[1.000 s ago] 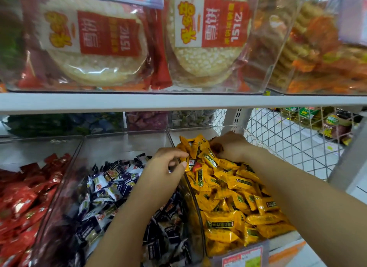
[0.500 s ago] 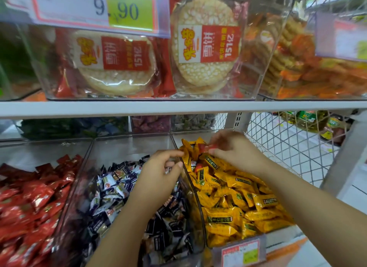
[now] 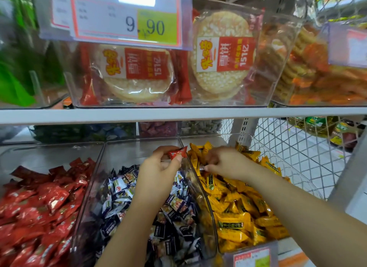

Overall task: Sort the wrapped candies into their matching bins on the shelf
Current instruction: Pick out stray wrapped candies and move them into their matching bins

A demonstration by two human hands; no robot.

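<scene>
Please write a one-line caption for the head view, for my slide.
Left hand pinches a red candy over the dark-blue candies; right hand reaches into the yellow candies.

Three bins stand side by side before you: the left bin (image 3: 49, 147) at 8 o'clock, the middle bin (image 3: 139, 147) at 6 and the right bin (image 3: 297, 179) at 4. Each is filled with wrapped candies (image 3: 39, 207). Your left hand (image 3: 158, 173) is over the middle bin and pinches a single candy (image 3: 177, 153) above the wall it shares with the right bin. Your right hand (image 3: 224, 163) lies in the right bin, on its heap. Behind the three runs a row of rear bins (image 3: 158, 128). At 12 o'clock the shelf board (image 3: 178, 114) carries a cracker bin (image 3: 278, 48) holding rice cracker packs (image 3: 222, 54), with a price tag (image 3: 127, 18) in front. A wire mesh panel (image 3: 297, 143) stands at 3 o'clock.
</scene>
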